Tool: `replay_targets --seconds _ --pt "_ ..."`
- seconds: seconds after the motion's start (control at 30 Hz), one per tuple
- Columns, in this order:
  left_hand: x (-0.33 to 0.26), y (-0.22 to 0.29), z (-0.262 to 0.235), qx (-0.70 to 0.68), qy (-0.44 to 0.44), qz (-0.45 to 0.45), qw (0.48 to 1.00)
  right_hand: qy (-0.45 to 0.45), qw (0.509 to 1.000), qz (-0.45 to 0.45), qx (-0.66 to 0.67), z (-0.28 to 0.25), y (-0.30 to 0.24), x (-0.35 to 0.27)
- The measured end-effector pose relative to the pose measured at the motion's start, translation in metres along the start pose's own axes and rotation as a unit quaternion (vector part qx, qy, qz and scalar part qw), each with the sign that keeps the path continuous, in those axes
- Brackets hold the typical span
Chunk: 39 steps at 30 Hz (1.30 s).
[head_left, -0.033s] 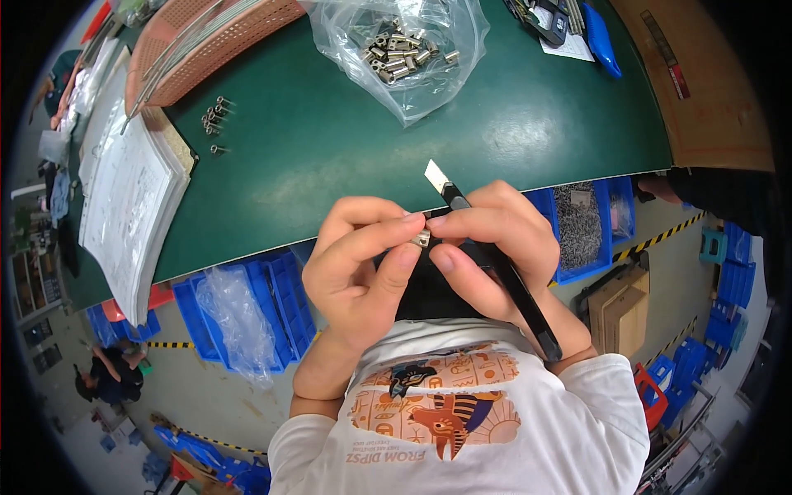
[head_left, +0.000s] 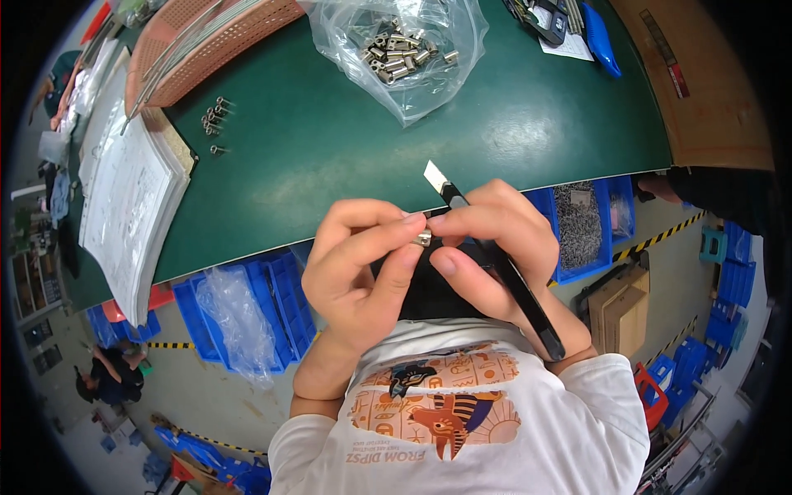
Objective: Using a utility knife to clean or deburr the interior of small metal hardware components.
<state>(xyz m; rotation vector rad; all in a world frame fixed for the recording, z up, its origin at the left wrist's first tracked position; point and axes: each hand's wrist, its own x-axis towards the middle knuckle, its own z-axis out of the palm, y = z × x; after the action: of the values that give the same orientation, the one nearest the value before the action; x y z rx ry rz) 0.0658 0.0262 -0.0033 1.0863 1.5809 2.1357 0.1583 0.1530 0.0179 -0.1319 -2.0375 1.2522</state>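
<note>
Between the thumb and fingers of my left hand (head_left: 359,268) is a small silvery metal sleeve (head_left: 423,238) with a hole in its side. My left hand is closed on it, just off the table's near edge. My right hand (head_left: 503,239) is closed around a black utility knife (head_left: 521,301). The knife lies slantwise through that hand, its bare blade (head_left: 435,175) pointing up and away over the table. The index fingertip of my right hand is beside the sleeve; whether it touches cannot be made out.
On the green table (head_left: 305,165) lie a clear bag (head_left: 408,103) of metal sleeves, several small screws (head_left: 216,115), a pink basket (head_left: 153,70), a paper stack (head_left: 132,190) and a blue-handled tool (head_left: 601,41). Blue bins (head_left: 285,305) stand below the edge. A person (head_left: 115,375) is at far left.
The metal sleeve has turned slightly in my left fingers. Both hands and the knife have hardly shifted.
</note>
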Motion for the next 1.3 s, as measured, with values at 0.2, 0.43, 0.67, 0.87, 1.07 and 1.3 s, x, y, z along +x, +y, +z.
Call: replay_targets --seconds 0.2,0.43,0.67,0.87,1.07,1.3 --pt "0.006 0.005 0.007 0.125 0.027 0.088 0.988 -0.023 0.958 0.186 0.218 0.003 0.001 -0.009" --pt "0.002 0.005 0.004 0.161 0.01 0.064 0.985 -0.061 0.875 0.307 0.369 0.003 -0.001 -0.013" --pt "0.002 0.012 0.004 0.207 -0.013 0.036 0.978 -0.077 0.9 0.269 0.334 0.002 0.002 -0.015" --pt "0.003 0.017 0.006 0.185 -0.008 0.01 0.983 -0.092 0.901 0.271 0.325 0.002 0.0 -0.014" --pt "0.004 0.019 0.007 0.207 -0.013 0.022 0.978 -0.094 0.905 0.264 0.319 0.002 0.002 -0.014" --pt "0.0 0.016 0.005 0.142 -0.006 0.014 0.99 -0.016 0.956 0.211 0.201 -0.004 -0.007 -0.013"
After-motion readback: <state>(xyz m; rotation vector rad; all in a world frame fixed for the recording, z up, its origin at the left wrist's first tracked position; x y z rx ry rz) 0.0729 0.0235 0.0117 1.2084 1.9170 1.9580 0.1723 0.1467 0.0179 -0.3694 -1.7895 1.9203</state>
